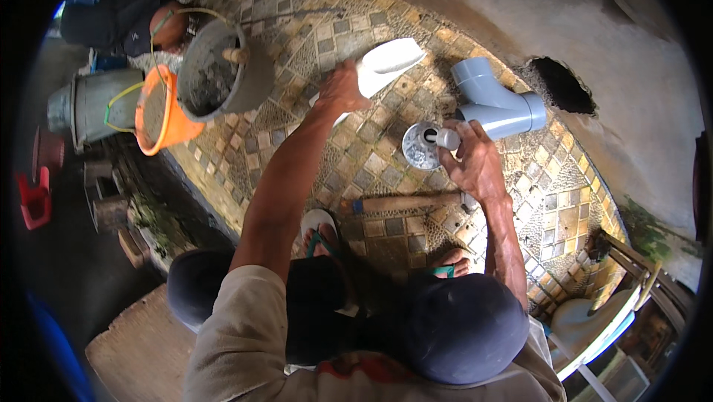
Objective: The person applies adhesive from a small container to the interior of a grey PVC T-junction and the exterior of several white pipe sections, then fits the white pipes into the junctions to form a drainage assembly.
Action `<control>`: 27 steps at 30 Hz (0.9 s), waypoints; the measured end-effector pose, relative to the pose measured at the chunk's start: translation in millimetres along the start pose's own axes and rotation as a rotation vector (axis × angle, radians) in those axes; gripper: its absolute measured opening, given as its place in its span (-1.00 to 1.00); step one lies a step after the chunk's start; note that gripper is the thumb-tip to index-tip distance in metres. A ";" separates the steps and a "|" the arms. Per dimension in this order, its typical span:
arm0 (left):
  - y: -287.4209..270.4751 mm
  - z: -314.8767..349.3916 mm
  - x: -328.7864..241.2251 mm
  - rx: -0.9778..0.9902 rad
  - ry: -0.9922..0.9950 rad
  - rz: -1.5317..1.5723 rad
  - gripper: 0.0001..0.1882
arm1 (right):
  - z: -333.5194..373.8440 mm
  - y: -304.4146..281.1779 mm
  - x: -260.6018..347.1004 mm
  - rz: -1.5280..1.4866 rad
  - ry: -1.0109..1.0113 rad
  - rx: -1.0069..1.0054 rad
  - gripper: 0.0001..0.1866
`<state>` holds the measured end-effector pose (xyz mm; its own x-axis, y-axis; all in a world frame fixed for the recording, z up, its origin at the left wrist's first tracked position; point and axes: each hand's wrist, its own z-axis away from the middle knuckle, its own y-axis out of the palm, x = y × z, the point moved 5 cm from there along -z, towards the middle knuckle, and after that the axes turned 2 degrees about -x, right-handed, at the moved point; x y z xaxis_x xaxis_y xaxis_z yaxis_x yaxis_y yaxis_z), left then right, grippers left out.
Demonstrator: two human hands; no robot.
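Observation:
My left hand (344, 90) is closed over a smooth white piece (394, 60) that looks like plastic pipe, lying tilted above the tiled floor; its far end curves open. To the right, my right hand (475, 160) pinches a small grey cap (447, 140) between thumb and fingers. Right beside that cap stands a round tin (420, 151) with a smeared top and a dark opening in its middle. Just beyond my right hand lies a grey-blue branched pipe fitting (497, 101). Nearer to me, a tool with a wooden handle (408, 203) rests across the tiles.
At the left stand a dark bucket (249, 75) holding grey mix, an orange bucket (167, 131) and a tipped grey-green bucket (104, 112). A wall at the right has a ragged hole (563, 85). Another person (111, 15) sits at the upper left.

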<state>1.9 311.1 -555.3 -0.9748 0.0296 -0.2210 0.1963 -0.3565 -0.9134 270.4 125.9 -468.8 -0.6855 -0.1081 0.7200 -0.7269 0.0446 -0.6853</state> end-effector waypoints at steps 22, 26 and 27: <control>-56.6 98.4 -67.3 0.422 0.122 1.422 -0.29 | 46.2 -9.4 14.3 -1.020 0.247 -0.146 -0.62; -61.7 103.0 -77.7 0.525 0.164 1.434 -0.26 | 41.7 -6.1 12.6 -0.985 0.315 -0.140 -0.67; -62.8 103.2 -78.1 0.500 0.169 1.439 -0.23 | 42.6 -5.9 7.8 -0.988 0.336 -0.150 -0.67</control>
<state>54.8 234.8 -445.5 0.0342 -0.5148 -0.8567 0.8454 -0.4422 0.2995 271.1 82.5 -463.8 0.2548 0.1169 0.9599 -0.9507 0.2116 0.2266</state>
